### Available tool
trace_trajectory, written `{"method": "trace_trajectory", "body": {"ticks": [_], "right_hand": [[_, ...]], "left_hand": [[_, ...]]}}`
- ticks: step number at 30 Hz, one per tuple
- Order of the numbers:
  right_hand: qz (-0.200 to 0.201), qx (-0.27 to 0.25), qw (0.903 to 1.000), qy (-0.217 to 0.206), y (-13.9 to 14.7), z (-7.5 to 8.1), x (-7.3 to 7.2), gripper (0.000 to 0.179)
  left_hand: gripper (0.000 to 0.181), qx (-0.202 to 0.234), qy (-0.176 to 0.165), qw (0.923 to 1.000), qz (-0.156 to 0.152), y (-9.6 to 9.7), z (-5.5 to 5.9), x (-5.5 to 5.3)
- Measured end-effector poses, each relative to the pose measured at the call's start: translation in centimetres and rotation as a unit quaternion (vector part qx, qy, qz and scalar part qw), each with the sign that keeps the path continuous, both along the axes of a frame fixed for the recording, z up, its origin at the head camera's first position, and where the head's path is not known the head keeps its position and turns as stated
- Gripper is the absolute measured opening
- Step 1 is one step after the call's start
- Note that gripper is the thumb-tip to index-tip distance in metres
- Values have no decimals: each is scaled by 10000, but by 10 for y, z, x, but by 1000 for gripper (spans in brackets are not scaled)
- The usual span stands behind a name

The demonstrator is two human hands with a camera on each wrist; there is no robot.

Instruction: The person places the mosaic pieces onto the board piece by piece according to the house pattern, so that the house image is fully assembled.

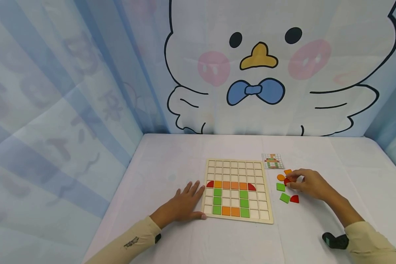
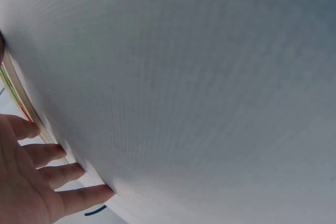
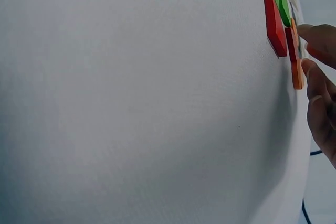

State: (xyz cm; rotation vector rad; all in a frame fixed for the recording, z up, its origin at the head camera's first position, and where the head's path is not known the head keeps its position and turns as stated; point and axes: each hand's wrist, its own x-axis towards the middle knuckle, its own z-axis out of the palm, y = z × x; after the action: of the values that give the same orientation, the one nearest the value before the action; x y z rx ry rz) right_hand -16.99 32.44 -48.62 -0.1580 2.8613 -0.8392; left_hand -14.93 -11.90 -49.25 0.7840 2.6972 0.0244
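Observation:
My left hand (image 1: 184,203) lies with fingers spread on the table, fingertips and thumb against the left edge of a wooden grid board (image 1: 270,216). Red, orange and green tiles fill part of its lower rows. In the left wrist view the left hand (image 2: 31,177) shows its fingers extended along the board's side. To the right of the board, my right hand (image 1: 311,183) pinches a red quarter-circle tile (image 1: 286,181) between thumb and fingers. Around it lie an orange round tile (image 1: 280,177), an orange square tile (image 1: 288,171), green square tiles (image 1: 280,187) and another red quarter-circle tile (image 1: 294,199).
A small pattern card (image 1: 273,161) lies beyond the loose tiles, by the board's upper right corner. White cloth covers the table (image 1: 171,157). A printed curtain (image 1: 257,117) stands behind it. A black strap piece (image 1: 335,241) sits by the right sleeve.

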Motion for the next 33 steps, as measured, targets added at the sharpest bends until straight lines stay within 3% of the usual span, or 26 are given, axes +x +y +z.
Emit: {"method": "trace_trajectory", "body": {"ticks": [6, 18, 33], "right_hand": [[-113, 276, 9995, 122, -2, -5, -2, 39], [-257, 417, 9987, -106, -6, -5, -2, 48], [-4, 205, 9997, 128, -10, -4, -2, 32]], "left_hand": [[101, -14, 1, 10000, 7, 0, 0, 0], [100, -20, -27, 10000, 10, 0, 1, 0], [100, -26, -18, 10000, -1, 1, 2, 1]]}}
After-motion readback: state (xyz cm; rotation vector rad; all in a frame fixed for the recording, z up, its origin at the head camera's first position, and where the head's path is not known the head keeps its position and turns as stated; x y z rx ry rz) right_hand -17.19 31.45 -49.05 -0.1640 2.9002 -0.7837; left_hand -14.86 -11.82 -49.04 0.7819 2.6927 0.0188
